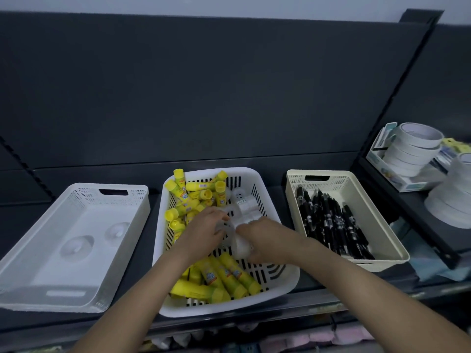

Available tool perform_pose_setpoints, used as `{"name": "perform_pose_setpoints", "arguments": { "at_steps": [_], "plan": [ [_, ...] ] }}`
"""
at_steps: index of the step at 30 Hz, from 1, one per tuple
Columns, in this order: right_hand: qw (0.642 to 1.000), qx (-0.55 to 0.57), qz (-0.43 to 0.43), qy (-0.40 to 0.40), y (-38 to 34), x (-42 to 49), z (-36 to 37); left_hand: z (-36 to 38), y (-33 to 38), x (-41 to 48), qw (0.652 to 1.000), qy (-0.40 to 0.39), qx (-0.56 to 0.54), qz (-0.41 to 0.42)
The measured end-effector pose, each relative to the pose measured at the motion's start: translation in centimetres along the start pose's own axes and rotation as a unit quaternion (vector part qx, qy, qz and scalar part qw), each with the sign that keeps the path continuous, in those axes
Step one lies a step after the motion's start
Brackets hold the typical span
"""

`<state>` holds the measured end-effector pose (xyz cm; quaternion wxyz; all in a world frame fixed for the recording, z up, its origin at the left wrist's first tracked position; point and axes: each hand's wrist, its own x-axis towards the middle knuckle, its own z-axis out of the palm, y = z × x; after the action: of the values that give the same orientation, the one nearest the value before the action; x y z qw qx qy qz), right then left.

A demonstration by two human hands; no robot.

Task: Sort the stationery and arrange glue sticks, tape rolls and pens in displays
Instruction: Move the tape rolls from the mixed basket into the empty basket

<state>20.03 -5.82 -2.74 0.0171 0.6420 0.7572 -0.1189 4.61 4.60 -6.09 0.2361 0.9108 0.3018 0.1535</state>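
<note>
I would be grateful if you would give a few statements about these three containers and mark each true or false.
1. The black pens lie in the cream tray on the right. True.
2. The left white tray holds two clear rolls. True.
3. Both hands are in the left white tray. False: the left hand and right hand are in the middle basket, gripping clear tape rolls.
4. The middle basket holds only glue sticks. False: it holds yellow glue sticks and clear tape rolls.

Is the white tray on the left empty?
Not quite empty. The left white tray holds two clear tape rolls lying flat on its floor; nothing else shows inside it.
</note>
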Motion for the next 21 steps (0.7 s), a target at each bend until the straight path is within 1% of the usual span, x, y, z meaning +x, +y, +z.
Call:
{"name": "perform_pose_setpoints", "arguments": {
  "at_steps": [2,3,4,5,6,7,9,11,12,13,14,15,17,19,21],
  "plan": [
    [0.992,0.117,0.031,0.037,0.6,-0.6,-1.6,0.2,-0.1,0.2,1.0,0.003,0.002,-0.006],
    [0.979,0.185,0.059,0.063,1.1,-1.0,-2.3,0.3,-0.1,0.3,1.0,0.009,0.0,-0.006],
    [0.958,0.259,0.086,0.093,1.6,-1.4,-3.0,0.5,0.0,0.5,1.0,0.018,-0.001,-0.005],
    [0.926,0.342,0.11,0.121,2.1,-1.8,-3.6,0.7,0.3,0.7,1.0,0.026,-0.002,-0.003],
    [0.88,0.433,0.132,0.144,2.6,-2.1,-3.9,0.9,0.7,0.9,1.0,0.028,0.002,0.003],
    [0.822,0.525,0.155,0.157,3.1,-2.2,-4.2,1.1,1.1,1.2,1.0,0.025,0.009,0.014],
    [0.692,0.679,0.191,0.154,3.9,-2.3,-4.1,1.8,2.0,1.7,0.999,0.004,0.025,0.039],
    [0.567,0.784,0.206,0.146,4.5,-2.3,-3.8,2.6,2.8,2.2,0.997,-0.026,0.057,0.043],
    [0.513,0.819,0.211,0.143,4.6,-2.2,-3.7,3.0,3.1,2.5,0.994,-0.036,0.089,0.047],
    [0.472,0.844,0.216,0.137,4.7,-2.3,-3.6,3.6,3.3,2.8,0.989,-0.041,0.13,0.049],
    [0.443,0.859,0.22,0.131,4.7,-2.2,-3.5,4.1,3.6,3.1,0.982,-0.042,0.176,0.047],
    [0.422,0.871,0.22,0.125,4.7,-2.2,-3.4,4.7,3.8,3.4,0.975,-0.044,0.216,0.039],
    [0.39,0.89,0.21,0.111,4.7,-1.9,-3.2,5.6,4.4,3.8,0.96,-0.04,0.278,0.019],
    [0.368,0.904,0.195,0.095,5.0,-1.6,-2.9,6.1,4.8,4.3,0.945,-0.04,0.324,0.001],
    [0.359,0.912,0.183,0.079,5.4,-1.4,-2.6,6.7,4.6,4.6,0.934,-0.031,0.356,0.014]
  ]
}}
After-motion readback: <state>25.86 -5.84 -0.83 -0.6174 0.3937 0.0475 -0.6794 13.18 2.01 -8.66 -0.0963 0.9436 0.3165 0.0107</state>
